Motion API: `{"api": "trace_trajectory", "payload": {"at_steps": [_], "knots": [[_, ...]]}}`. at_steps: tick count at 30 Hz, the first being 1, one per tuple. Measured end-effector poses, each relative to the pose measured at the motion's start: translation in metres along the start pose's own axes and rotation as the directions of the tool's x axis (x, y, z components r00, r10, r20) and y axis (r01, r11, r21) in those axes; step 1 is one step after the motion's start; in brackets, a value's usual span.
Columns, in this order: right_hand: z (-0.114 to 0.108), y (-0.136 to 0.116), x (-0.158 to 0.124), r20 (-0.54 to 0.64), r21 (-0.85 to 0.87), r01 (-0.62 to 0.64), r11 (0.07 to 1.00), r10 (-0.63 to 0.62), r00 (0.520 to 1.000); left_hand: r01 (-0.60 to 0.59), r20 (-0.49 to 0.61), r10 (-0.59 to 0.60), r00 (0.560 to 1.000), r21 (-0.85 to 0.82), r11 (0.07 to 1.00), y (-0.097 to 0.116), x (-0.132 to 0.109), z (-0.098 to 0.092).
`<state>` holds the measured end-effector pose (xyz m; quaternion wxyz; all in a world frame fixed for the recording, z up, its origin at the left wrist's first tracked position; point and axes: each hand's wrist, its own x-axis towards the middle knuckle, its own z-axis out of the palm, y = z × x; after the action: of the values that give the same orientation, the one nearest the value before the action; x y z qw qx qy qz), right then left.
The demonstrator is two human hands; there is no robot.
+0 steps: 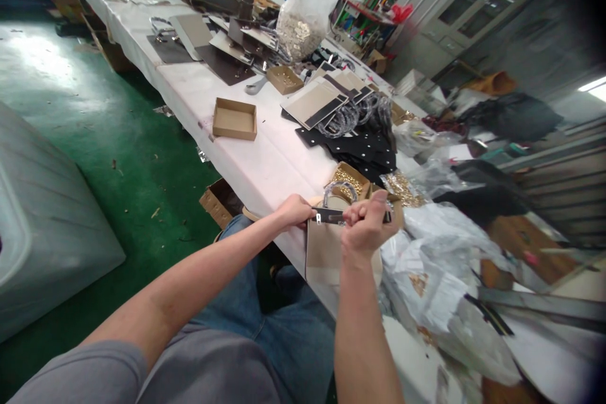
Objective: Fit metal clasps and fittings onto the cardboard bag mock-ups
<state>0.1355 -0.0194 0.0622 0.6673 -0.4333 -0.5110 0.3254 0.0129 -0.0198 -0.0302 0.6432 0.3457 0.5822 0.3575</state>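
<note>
A beige bag panel (324, 252) lies at the table's edge in front of me, with a black band (330, 216) across its top. A small silver metal fitting (319, 218) sits near the band's left end. Above the band rises a ring-shaped handle (341, 185) wrapped in clear plastic. My left hand (294, 210) is closed, pinching the band's left end. My right hand (367, 225) is a fist over the band's right half, thumb up; whatever its fingers hold is hidden. Just behind are cardboard boxes of gold-coloured metal parts (348, 178).
Black pieces with silver studs (364, 146) and stacked beige panels with wrapped handles (315, 101) lie farther back. An open cardboard box (235, 120) stands near the left edge. Plastic bags (435, 259) crowd the right side. A large pale bin (57, 227) stands left on the floor.
</note>
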Motion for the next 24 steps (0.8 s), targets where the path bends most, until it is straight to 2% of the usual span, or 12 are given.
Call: {"api": "trace_trajectory", "payload": {"at_steps": [3,7,16,24], "knots": [[0.003,-0.003,-0.015,0.024,-0.044,-0.007,0.999,0.008,1.0,-0.007,0.003,0.007,1.0,0.011,1.0,-0.001,0.0,-0.002],[0.01,0.0,-0.031,-0.014,-0.045,0.002,0.999,-0.003,1.0,-0.014,0.019,0.014,1.0,-0.01,1.0,-0.001,0.0,-0.003],[0.014,0.01,-0.031,-0.03,-0.061,-0.005,0.998,0.004,1.0,0.011,-0.02,-0.009,1.0,0.101,0.995,0.004,-0.007,-0.007],[0.013,0.017,-0.032,-0.046,-0.09,0.024,0.996,-0.028,0.999,-0.053,0.004,0.053,0.999,0.085,0.995,-0.007,-0.001,-0.004]]}}
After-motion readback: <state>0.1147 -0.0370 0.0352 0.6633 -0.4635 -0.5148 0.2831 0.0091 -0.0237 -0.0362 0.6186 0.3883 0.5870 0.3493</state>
